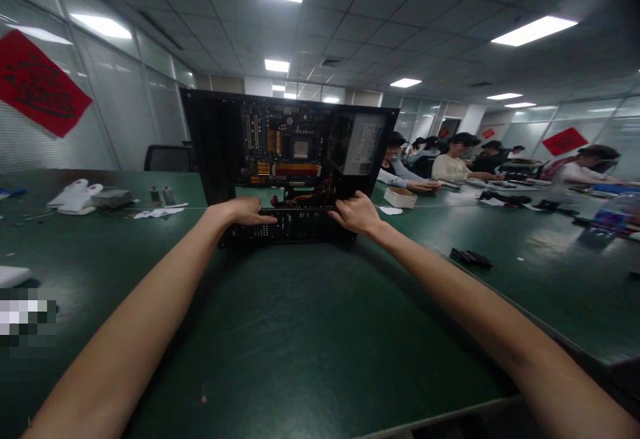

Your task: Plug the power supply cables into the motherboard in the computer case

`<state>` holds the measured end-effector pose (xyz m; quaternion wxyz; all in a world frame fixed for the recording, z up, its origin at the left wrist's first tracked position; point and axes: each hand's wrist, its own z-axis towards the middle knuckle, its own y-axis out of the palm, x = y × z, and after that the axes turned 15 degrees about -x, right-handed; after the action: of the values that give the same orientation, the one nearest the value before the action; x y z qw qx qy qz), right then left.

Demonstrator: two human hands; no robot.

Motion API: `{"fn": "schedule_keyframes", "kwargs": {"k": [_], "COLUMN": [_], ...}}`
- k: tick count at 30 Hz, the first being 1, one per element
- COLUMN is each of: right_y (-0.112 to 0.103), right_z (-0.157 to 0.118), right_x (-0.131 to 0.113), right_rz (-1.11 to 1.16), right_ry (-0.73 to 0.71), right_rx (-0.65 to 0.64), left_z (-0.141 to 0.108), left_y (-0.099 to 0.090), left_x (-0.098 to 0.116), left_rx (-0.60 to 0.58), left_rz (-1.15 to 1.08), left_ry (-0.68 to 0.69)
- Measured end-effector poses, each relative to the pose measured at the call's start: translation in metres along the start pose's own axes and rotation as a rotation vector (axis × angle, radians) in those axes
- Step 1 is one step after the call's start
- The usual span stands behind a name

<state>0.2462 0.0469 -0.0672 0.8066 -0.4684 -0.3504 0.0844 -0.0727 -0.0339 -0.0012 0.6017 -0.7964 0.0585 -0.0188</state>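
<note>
A black computer case (215,152) is tipped up in front of me on the green table (300,332), its open side facing me. Inside it show a motherboard (285,139), a silver power supply (364,142) at the upper right and some loose cables (305,200). My left hand (246,210) grips the lower near edge of the case, left of its middle. Farther right, my right hand (356,213) is closed round the same edge. The fingertips of both hands are partly hidden behind the metal.
On the left lie a white plastic bag (77,195), a grey box (113,198) and papers (159,212). A small open box (400,197) stands right of the case, with a black item (471,257) nearer. Several people sit at the back right.
</note>
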Motion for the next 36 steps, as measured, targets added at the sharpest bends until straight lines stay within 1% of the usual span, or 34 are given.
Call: {"fn": "schedule_keyframes", "kwargs": {"k": [3,6,11,19,30,33,36], "right_y": [0.001,0.0,-0.001,0.003,-0.001,0.0,0.004], "right_z": [-0.003,-0.005,-0.004,0.009,0.006,0.006,0.008], "right_x": [-0.001,-0.002,-0.003,-0.003,-0.002,-0.001,0.001], "right_rz": [-0.006,-0.005,0.014,0.041,0.013,0.003,-0.01], "right_ry": [-0.001,0.002,0.007,0.027,-0.001,-0.01,-0.016], "right_rx": [0.012,0.023,0.018,0.016,0.013,0.017,0.022], "left_z": [-0.004,-0.004,-0.001,0.005,0.006,0.007,0.008], "left_y": [0.0,0.001,0.005,0.01,0.009,0.01,0.011], "left_x": [0.003,0.003,0.001,-0.005,-0.006,-0.008,-0.009], "left_rx": [-0.073,-0.069,-0.005,0.116,0.115,0.108,0.13], "left_rz": [0.03,0.05,0.071,0.085,0.072,0.075,0.091], "left_ry": [-0.024,-0.021,-0.025,-0.053,-0.034,-0.025,-0.002]}}
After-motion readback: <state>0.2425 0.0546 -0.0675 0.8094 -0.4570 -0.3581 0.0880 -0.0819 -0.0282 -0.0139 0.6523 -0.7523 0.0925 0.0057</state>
